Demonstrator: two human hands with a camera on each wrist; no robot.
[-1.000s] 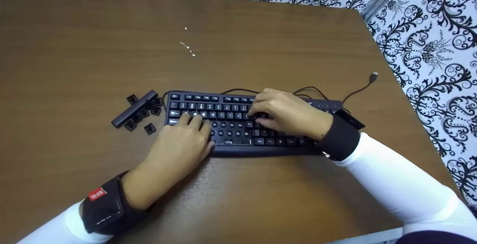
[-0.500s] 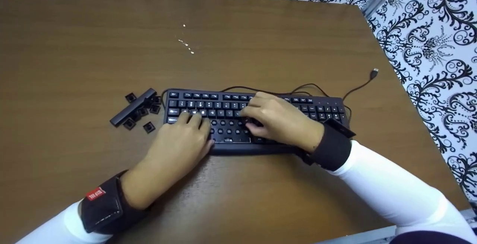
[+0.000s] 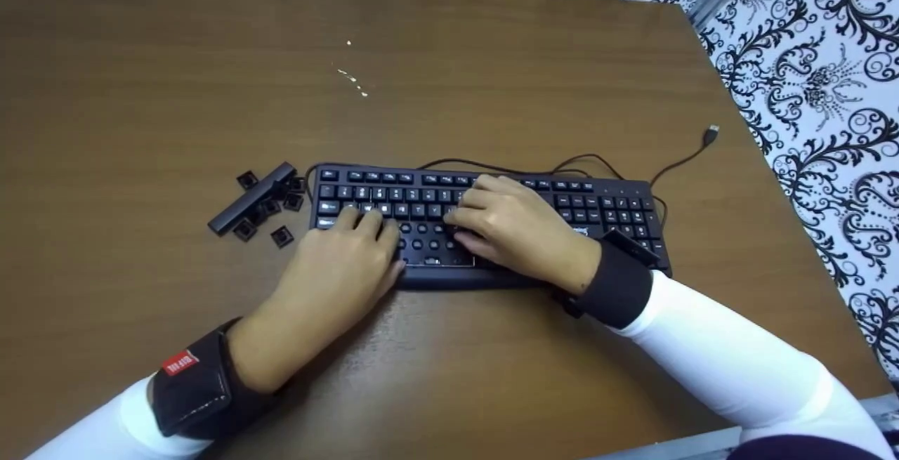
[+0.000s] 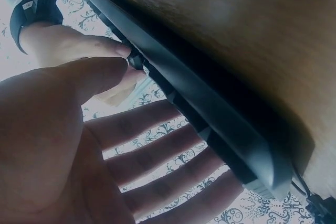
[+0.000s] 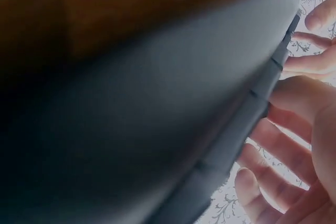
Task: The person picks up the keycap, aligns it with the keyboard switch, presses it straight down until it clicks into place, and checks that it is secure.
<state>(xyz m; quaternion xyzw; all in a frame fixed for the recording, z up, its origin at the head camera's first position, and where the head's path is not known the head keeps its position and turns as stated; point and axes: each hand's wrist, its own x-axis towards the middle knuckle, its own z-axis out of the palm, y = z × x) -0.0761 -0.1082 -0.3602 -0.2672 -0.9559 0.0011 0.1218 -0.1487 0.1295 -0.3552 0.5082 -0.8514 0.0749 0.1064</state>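
Right hand (image 3: 509, 228) is now further left along the keyboard (image 3: 423, 237), closer to the left hand (image 3: 344, 256), which stays put. Right thumb and a finger pinch a dark key (image 4: 136, 60); can't tell if it's off its seat. Left fingers are spread, tips resting on the keyboard's left part, thumb by the front edge. Keyboard sits under both hands, long axis running crosswise from left hand to right. Capless posts (image 3: 417, 244) lie in the gap between hands; pinched key is at that gap's right side, so right hand is nearer. Outward: loose keycaps (image 3: 281, 237) and a long bar-shaped cap (image 3: 251, 200) left of the left hand, on the table (image 3: 491, 376). Cord (image 3: 484, 167) runs beyond both hands; USB plug (image 3: 711, 135) ends well right of the right hand.
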